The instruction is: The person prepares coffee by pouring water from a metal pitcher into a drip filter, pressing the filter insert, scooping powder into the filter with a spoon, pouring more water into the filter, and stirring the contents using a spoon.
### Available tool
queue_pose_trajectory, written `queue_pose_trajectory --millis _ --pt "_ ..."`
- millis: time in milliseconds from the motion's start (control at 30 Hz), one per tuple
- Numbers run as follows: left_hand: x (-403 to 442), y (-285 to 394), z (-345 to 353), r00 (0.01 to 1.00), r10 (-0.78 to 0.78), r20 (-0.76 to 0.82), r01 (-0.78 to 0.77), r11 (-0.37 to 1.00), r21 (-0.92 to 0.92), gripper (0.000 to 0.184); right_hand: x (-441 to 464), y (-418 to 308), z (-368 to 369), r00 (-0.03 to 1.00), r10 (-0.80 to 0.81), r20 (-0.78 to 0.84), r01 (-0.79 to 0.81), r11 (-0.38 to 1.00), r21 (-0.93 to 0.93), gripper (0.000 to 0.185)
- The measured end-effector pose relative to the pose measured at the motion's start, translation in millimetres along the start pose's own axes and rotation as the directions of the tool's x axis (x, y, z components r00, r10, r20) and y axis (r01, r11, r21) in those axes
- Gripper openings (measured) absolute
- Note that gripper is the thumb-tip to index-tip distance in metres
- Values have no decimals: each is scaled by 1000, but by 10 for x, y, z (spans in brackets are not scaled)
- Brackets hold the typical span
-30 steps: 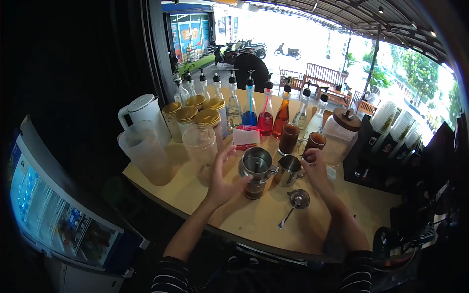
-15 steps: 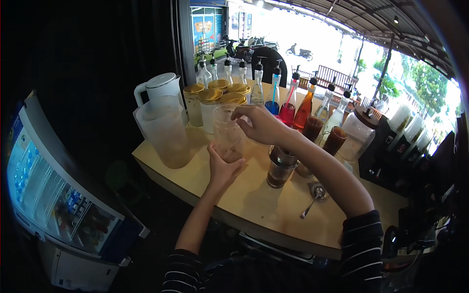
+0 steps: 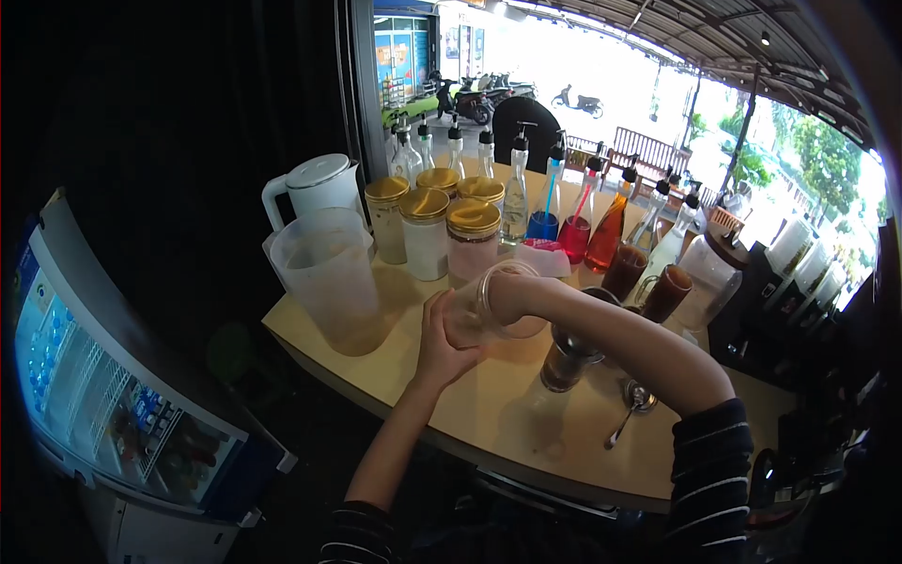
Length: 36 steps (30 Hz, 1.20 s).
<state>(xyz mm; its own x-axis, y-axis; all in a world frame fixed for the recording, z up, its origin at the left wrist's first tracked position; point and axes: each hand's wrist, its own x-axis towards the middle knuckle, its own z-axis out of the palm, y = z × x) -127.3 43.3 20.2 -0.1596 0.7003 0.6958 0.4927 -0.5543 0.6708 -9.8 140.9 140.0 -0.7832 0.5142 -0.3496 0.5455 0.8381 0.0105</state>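
A clear plastic jar [image 3: 462, 317] is tipped over the counter, its mouth turned toward the right. My left hand [image 3: 442, 354] is closed around the jar's lower end. My right hand [image 3: 513, 297] reaches in through the mouth; its fingers are hidden inside, so what they hold cannot be made out. Below my right forearm stands a glass [image 3: 562, 370] with a metal drip filter on top, partly covered by the arm. A spoon [image 3: 615, 432] rests against a small round metal piece [image 3: 640, 395] at the right.
Gold-lidded jars [image 3: 425, 235], a frosted pitcher [image 3: 324, 282] and a white jug [image 3: 324, 188] stand to the left. Pump bottles [image 3: 575, 230] line the back. Two brown-filled glasses [image 3: 665, 291] and a large lidded jar [image 3: 707, 282] are at the right. A fridge [image 3: 122, 395] stands left of the counter.
The jar has gone from nearly upright to tilted with its mouth rightward. My right hand has moved from the rim down into it. The camera view has shifted slightly.
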Motion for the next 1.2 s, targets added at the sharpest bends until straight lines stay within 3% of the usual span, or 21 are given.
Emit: queue_pose_trajectory --millis 67,100,167,200,267,300,600,667,700,767,800,867,1000,1100,1200 --pt "-16 -25 -15 1000 7 -3 -7 1000 -15 96 282 69 220 984 -172 42 175 981 -87 23" --pt "-26 -37 -18 1000 3 1 -3 1000 -11 96 362 45 266 984 -175 42 178 981 -81 23" --pt "-32 -56 -15 1000 -12 -12 11 999 -36 96 395 -127 195 970 -58 237 146 915 -376 24" --pt "-40 -65 -22 1000 -16 -12 15 999 -36 96 339 -140 160 969 -59 239 149 915 -374 24" --pt "-32 -46 -46 1000 -6 -24 5 1000 -14 96 61 -236 -53 986 139 93 -120 976 -184 26" --pt "-33 -48 -50 1000 -9 -23 8 1000 -15 96 -11 -267 -86 986 139 96 -120 976 -183 26" --pt "-52 -66 -46 1000 -2 -5 2 999 -42 96 -290 -358 -116 999 17 41 -9 982 -188 21" --pt "-44 -61 -52 999 47 -16 -46 998 33 94 -323 -284 -45 997 -25 -73 29 998 55 24" --pt "-44 -58 -56 999 46 -13 -45 998 31 94 -280 -215 46 997 -23 -73 27 998 57 24" --pt "-42 -52 -67 999 41 -6 -41 999 20 94 -190 -154 161 938 -184 -295 204 978 40 23" --pt "-41 -57 -69 999 39 -6 -39 999 21 94 -136 -108 196 938 -184 -294 205 978 41 23" --pt "-45 -69 -63 999 38 -4 -38 999 15 94 -186 -281 -40 994 -98 44 107 942 -317 26" --pt "-49 -36 -62 1000 26 -17 -26 1000 4 93 -391 -584 -352 987 82 140 -50 975 -216 21" --pt "-43 -13 -68 1000 18 -15 -18 1000 18 93 -396 -533 -316 991 -73 110 108 929 -355 20" --pt "-51 -15 -63 999 21 -30 -20 1000 18 93 -391 -513 -285 982 -30 186 112 888 -447 23"
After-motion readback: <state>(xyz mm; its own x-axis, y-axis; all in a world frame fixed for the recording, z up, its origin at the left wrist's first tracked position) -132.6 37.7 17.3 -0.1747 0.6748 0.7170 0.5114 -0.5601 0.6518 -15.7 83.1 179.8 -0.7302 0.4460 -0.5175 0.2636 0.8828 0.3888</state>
